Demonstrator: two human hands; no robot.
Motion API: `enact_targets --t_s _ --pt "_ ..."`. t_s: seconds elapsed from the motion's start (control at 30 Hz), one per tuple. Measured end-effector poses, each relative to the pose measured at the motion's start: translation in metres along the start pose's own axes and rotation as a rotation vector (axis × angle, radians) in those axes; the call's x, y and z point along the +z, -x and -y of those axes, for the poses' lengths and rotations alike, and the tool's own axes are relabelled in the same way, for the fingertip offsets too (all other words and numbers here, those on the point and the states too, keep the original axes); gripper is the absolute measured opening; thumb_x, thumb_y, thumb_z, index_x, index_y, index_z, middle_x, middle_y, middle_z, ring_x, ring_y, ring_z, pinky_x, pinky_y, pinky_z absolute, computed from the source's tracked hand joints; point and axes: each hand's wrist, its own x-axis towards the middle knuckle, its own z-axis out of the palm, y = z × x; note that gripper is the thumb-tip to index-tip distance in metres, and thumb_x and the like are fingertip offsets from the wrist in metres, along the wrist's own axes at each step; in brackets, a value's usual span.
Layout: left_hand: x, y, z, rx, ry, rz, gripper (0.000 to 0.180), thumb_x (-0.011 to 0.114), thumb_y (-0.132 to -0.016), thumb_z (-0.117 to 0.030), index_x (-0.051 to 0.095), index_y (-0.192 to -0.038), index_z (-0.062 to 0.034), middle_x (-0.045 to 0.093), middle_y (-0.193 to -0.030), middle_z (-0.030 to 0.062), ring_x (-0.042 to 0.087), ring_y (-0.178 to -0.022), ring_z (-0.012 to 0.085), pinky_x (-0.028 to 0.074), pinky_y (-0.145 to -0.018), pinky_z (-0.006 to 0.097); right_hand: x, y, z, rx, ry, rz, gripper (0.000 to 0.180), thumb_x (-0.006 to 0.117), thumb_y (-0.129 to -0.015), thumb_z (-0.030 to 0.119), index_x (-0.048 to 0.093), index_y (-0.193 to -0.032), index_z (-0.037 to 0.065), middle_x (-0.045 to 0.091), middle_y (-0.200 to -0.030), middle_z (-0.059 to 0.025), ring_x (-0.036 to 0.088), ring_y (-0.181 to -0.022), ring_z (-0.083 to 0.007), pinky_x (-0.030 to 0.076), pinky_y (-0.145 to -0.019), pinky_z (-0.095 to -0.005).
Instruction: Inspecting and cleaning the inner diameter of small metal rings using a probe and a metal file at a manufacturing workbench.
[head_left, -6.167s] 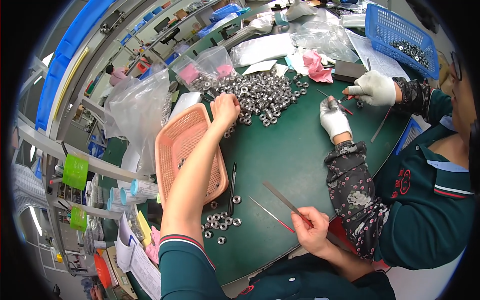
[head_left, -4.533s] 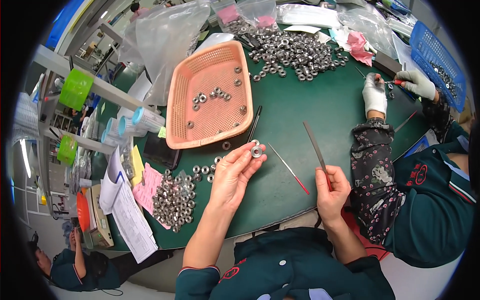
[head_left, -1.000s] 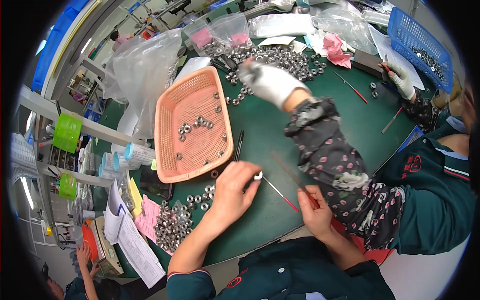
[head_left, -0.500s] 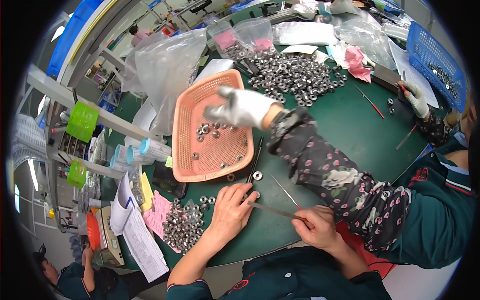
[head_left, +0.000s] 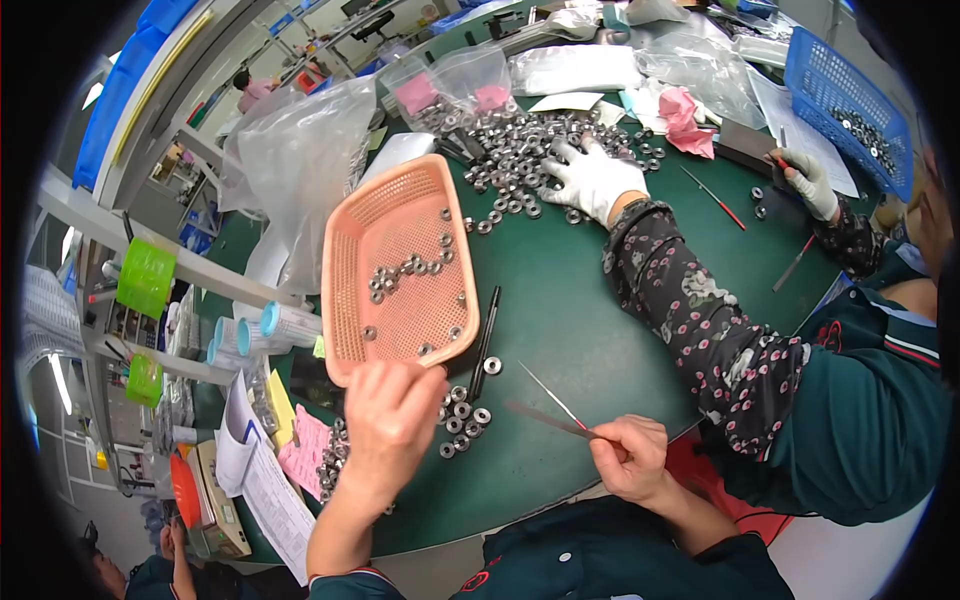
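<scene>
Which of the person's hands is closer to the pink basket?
The left hand, by the near edge of the pink basket; the right hand, holding a file, is farther away to the right.

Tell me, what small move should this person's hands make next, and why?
Perhaps the left hand should reach for the metal ring just right of the black rod: it lies nearby, and the right hand grips a flat metal blade. Whether the left hand holds anything is hidden.
</scene>
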Motion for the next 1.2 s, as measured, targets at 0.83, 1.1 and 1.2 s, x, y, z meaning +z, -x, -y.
enact_targets --t_s 0.83,1.1,1.2 --pt "0.188 -0.223 0.082 -0.291 0.108 0.413 0.054 0.078 -0.059 -0.021 0.051 -0.105 -0.0084 0.047 -0.106 0.0152 0.053 -0.097 0.0342 0.044 -0.084 0.04 0.002 0.0 -0.002 0.11 0.031 -0.066 0.008 0.065 -0.069 0.001 0.057 -0.073 0.0 0.046 -0.047 -0.0039 0.045 -0.038 -0.0179 0.035 -0.04 -0.0291" --pt "0.186 -0.201 0.07 -0.084 0.256 0.461 0.039 0.065 -0.073 -0.015 0.047 -0.108 -0.0102 0.047 -0.104 0.0162 0.052 -0.095 0.0351 0.044 -0.082 0.04 0.0 -0.003 0.0 0.123 -0.014 -0.082 0.009 0.065 -0.07 0.001 0.057 -0.074 -0.001 0.049 -0.049 -0.0047 0.046 -0.038 -0.0175 0.035 -0.04 -0.0284" --pt "0.186 -0.179 0.054 -0.014 0.261 0.43 0.038 0.065 -0.073 -0.012 0.048 -0.106 -0.0094 0.05 -0.099 0.0155 0.055 -0.089 0.0358 0.045 -0.078 0.042 0.004 -0.002 -0.005 0.095 -0.021 -0.087 0.008 0.065 -0.07 0.001 0.058 -0.074 -0.001 0.049 -0.049 -0.0048 0.046 -0.038 -0.0175 0.035 -0.04 -0.0284"
